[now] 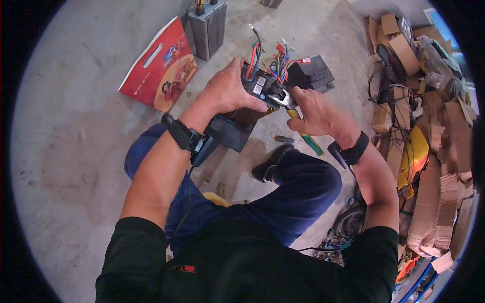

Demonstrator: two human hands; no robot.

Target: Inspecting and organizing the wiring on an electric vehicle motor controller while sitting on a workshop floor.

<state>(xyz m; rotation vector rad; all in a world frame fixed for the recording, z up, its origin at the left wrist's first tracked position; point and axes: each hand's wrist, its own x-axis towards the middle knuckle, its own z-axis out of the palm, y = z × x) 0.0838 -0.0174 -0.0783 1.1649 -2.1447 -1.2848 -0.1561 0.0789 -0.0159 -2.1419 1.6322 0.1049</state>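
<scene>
Left hand (230,91) clasped around a black box (268,90), right hand (318,113) curled tight on pliers (292,114).

Held up between both hands, over the floor (86,146) and beyond the bent knees (323,182): left thumb along the near side of the black box, left fingers partly hidden at its far side. Yellow and green handles of the pliers running under the right hand, pinched between thumb and fingers; metal head at the right corner of the black box, hard to tell what lies in its bite. Coloured wires (279,65) out of the top in two bunches. Just beyond, to the right, a dark case (319,74); to the left, a red bag (151,76) near a grey finned block (208,33). Far right, heaped cardboard (429,202). Black straps (183,135) around both wrists.
</scene>
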